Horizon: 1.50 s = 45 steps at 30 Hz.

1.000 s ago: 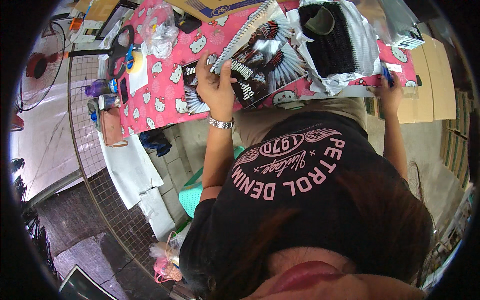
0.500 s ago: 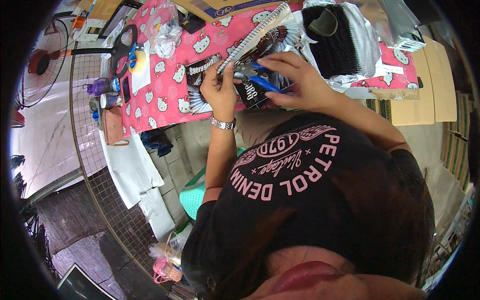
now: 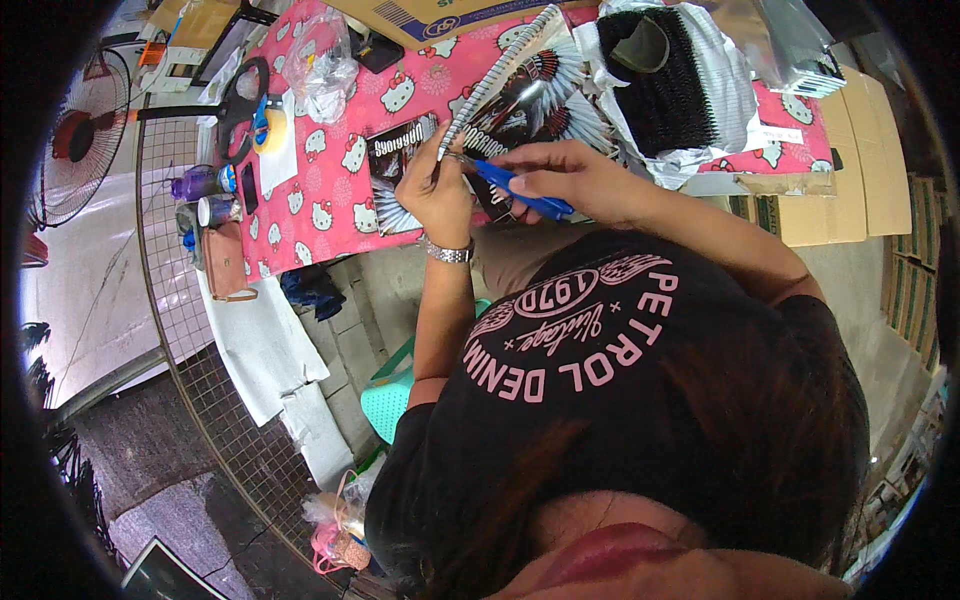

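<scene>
In the head view, the spiral notebook (image 3: 545,95) lies over the near edge of the table, on the pink patterned cloth (image 3: 325,180), in front of the person's chest. The left hand (image 3: 435,195) grasps the notebook at the near end of its wire coil (image 3: 500,75), fingers bent around that corner; this grip seems meant to steady the coil's end beside the tool. The right hand (image 3: 585,185) is clenched around the blue handles of the pliers (image 3: 535,192), and the low, sideways hold probably lets the nose reach the coil's end without covering it. Whether the nose bites the wire or only rests beside it is too small to tell. The notebook's coil runs slantwise, its near end at the left hand and its far end away and to the right, toward the cardboard box (image 3: 455,20). The pliers lie across that line: their long axis runs from the handles, at the right and nearer the body, to the nose, which points left and slightly away. Left of the left hand, another printed cover (image 3: 398,150) lies on the cloth; whether it belongs to the same notebook cannot be told. The black bristly pile (image 3: 670,105) rests on crumpled white paper (image 3: 738,110) to the right, apparently set aside to leave both hands room.
</scene>
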{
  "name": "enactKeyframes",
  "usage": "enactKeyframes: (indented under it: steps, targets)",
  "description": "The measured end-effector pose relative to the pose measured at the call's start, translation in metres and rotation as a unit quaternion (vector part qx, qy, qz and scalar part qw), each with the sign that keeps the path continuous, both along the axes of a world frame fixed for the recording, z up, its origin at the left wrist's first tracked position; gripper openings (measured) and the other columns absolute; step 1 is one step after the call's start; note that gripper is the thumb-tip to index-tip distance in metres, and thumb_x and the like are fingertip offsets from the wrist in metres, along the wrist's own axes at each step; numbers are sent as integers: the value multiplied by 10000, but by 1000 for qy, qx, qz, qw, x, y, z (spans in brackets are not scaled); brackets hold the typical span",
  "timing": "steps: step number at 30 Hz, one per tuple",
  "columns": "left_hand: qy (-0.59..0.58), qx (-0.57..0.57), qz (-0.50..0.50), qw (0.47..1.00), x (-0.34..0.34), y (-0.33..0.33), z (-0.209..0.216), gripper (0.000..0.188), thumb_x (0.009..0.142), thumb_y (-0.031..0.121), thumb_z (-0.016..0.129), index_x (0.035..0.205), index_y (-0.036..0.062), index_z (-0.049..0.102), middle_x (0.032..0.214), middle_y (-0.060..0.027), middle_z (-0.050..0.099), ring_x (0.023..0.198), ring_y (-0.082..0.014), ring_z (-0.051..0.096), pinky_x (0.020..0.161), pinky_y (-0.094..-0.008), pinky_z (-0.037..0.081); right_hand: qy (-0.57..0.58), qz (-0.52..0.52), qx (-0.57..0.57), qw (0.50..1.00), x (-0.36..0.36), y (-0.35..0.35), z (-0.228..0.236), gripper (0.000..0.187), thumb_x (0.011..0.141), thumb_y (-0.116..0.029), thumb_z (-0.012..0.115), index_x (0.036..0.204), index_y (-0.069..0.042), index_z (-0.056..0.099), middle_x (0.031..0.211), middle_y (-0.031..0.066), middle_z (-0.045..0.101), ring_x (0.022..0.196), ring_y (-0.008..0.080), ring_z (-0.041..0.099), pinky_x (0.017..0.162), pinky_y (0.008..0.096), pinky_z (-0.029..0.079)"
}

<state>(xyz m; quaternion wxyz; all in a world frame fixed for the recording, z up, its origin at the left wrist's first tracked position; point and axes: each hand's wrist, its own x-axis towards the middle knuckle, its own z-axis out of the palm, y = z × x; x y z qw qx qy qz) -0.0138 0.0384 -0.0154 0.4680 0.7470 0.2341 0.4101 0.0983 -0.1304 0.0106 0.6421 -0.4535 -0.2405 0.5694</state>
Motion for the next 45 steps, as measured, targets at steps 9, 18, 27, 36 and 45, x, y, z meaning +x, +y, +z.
enactKeyframes:
  steps: [9,18,27,36,45]
  targets:
    - [-116,-300,150,935,-120,115,-59,345,908,-2,614,1252,21,606,869,-43,668,573,-109,562,426,-244,402,-464,-452,-196,736,142,-188,-101,409,882,-196,710,1246,-31,624,1121,148,684,1019,189,650,897,315,500]
    - [29,-170,285,943,-139,128,-121,260,893,-35,642,1153,-21,645,975,-89,671,707,-138,604,566,-272,489,-700,-389,-326,502,142,-221,-139,426,798,-211,722,1188,-64,635,1140,210,625,1040,408,595,921,475,473]
    - [136,-95,291,942,-153,150,-158,330,860,-17,680,1183,-66,635,1114,-126,675,916,-191,638,791,-325,538,-708,-256,-361,550,175,-88,-111,348,906,-331,635,1097,-41,656,1022,236,663,915,404,660,805,478,535]
    - [238,48,340,909,-114,135,-124,350,836,126,724,1145,-32,678,1072,-182,697,939,-301,640,853,-419,492,-638,-321,-364,598,216,-93,-152,351,884,-328,667,1091,-44,663,1028,245,666,938,415,660,823,488,531]
    - [313,253,-154,902,90,35,-51,262,883,186,661,1087,25,698,1087,-203,684,1050,-363,620,937,-430,465,-569,-419,-347,617,215,-94,-107,302,859,-263,623,1088,-79,692,948,183,715,872,341,701,780,406,549]
